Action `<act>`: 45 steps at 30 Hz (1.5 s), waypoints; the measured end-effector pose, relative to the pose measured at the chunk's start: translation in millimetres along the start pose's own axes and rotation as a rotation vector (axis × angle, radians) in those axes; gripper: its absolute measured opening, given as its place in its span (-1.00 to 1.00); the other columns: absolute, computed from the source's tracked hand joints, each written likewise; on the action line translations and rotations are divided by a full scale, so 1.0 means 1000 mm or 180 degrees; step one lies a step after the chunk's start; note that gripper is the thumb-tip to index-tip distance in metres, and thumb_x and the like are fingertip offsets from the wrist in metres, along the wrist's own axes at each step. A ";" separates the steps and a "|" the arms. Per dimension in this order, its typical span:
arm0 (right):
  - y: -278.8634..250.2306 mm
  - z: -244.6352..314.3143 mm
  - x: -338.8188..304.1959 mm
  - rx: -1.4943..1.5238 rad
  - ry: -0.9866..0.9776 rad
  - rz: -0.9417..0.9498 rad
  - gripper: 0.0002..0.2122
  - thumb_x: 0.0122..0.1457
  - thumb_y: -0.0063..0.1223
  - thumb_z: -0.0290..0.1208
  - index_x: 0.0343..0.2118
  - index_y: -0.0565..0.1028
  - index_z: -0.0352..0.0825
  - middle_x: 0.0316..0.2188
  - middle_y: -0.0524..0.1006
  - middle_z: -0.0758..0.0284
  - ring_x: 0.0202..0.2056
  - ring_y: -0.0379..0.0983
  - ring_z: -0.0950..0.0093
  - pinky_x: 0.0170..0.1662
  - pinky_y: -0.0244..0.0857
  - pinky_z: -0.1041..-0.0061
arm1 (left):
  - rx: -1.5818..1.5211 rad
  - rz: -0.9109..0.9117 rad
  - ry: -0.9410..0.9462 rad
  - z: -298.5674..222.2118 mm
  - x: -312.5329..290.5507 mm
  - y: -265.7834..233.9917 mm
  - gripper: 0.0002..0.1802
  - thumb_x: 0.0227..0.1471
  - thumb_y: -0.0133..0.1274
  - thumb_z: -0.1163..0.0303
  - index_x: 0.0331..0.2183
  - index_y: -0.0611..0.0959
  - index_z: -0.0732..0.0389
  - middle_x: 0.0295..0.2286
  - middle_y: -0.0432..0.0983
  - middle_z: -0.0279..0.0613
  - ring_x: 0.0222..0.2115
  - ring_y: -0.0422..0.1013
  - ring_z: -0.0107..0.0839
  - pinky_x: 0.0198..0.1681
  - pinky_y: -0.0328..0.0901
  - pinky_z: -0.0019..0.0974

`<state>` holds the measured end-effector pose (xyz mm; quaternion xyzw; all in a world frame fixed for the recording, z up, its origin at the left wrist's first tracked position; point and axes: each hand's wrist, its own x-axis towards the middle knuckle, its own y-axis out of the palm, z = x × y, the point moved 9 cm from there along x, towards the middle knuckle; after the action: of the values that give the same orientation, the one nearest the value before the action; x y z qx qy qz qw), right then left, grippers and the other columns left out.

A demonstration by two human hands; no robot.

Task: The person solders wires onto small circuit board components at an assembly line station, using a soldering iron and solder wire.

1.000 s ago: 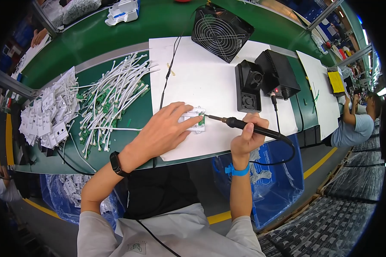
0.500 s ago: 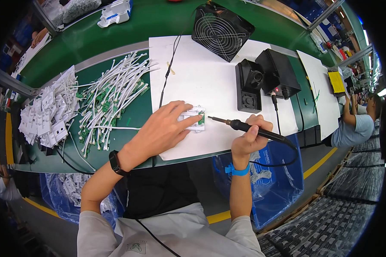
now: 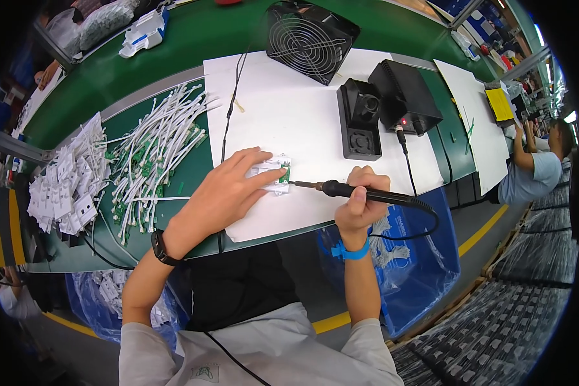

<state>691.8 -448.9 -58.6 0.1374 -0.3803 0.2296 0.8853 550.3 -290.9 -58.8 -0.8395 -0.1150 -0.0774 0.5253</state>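
A white plastic housing (image 3: 277, 190) with a small green circuit board (image 3: 286, 171) in it lies on the white sheet (image 3: 302, 116). My left hand (image 3: 228, 188) holds it there, fingers stretched over it and one fingertip pressing on the board; the palm side is hidden. My right hand (image 3: 362, 204) is closed around the black handle of a soldering iron (image 3: 336, 188). The iron points left, its tip at the board's near edge; whether it touches cannot be made out.
At left are a heap of white housings (image 3: 67, 183) and a pile of white cables with green boards (image 3: 157, 151). Behind stand a black fan (image 3: 309, 42), an iron stand (image 3: 360, 119) and a soldering station (image 3: 405, 96). A blue bin (image 3: 418, 257) sits below right; a co-worker (image 3: 540, 167) sits far right.
The soldering iron has come down and left relative to the board, from just off its right side to its near edge. My left hand still presses the housing. The whole view has shifted slightly.
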 end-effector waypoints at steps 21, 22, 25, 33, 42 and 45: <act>0.003 0.000 0.000 -0.0024 0.0048 -0.0012 -0.79 0.25 -0.06 -0.33 -0.38 0.26 -0.37 -0.65 0.21 0.38 -0.63 0.09 0.63 -0.55 -0.05 0.57 | 0.0033 -0.0040 0.0017 0.000 -0.002 0.000 -0.55 0.07 0.21 0.46 0.04 0.67 0.05 0.07 0.44 -0.04 0.14 0.34 -0.03 0.17 0.31 -0.09; 0.002 0.001 0.000 -0.0012 0.0048 -0.0010 -0.79 0.26 -0.06 -0.33 -0.38 0.26 -0.37 -0.65 0.21 0.38 -0.63 0.09 0.63 -0.55 -0.05 0.58 | 0.0023 -0.0056 0.0003 0.000 -0.001 0.000 -0.54 0.05 0.22 0.48 0.04 0.68 0.06 0.07 0.44 -0.03 0.14 0.35 -0.02 0.16 0.32 -0.08; 0.001 0.000 -0.001 -0.0052 0.0045 -0.0020 -0.79 0.26 -0.06 -0.33 -0.38 0.27 -0.37 -0.65 0.22 0.38 -0.63 0.10 0.63 -0.55 -0.05 0.58 | 0.0053 -0.0050 0.0009 -0.001 -0.001 0.000 -0.54 0.06 0.22 0.48 0.04 0.68 0.05 0.07 0.44 -0.04 0.14 0.35 -0.02 0.16 0.32 -0.08; -0.010 0.005 0.000 -0.0305 -0.0116 -0.0493 -0.77 0.28 -0.08 -0.30 -0.40 0.24 -0.34 -0.65 0.19 0.38 -0.63 0.06 0.63 -0.55 -0.06 0.58 | 0.0235 -0.0110 -0.0015 -0.006 0.000 0.000 -0.54 0.06 0.24 0.40 0.04 0.66 0.06 0.04 0.46 -0.06 0.10 0.36 -0.08 0.10 0.34 -0.13; -0.024 0.010 0.000 -0.0771 -0.0363 -0.0869 -0.86 0.30 -0.17 -0.40 -0.33 0.24 -0.37 -0.51 0.24 0.31 -0.49 0.14 0.54 -0.42 0.03 0.55 | 0.0678 -0.0209 -0.0418 -0.029 0.002 0.008 -0.39 0.01 0.31 0.22 0.09 0.59 0.17 -0.14 0.42 -0.07 -0.16 0.37 -0.17 -0.16 0.38 -0.21; -0.025 0.010 0.000 -0.0870 -0.0397 -0.0951 -0.83 0.32 -0.17 -0.36 -0.31 0.25 -0.37 -0.49 0.24 0.31 -0.47 0.16 0.52 -0.40 0.07 0.53 | 0.0665 -0.0236 -0.0738 -0.031 -0.001 0.012 -0.36 0.03 0.30 0.19 0.13 0.56 0.16 -0.12 0.42 -0.03 -0.17 0.39 -0.13 -0.19 0.40 -0.18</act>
<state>698.1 -474.6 -53.3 0.0848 -0.4374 0.0331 0.8947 552.5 -323.8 -55.4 -0.7788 -0.2132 0.0131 0.5898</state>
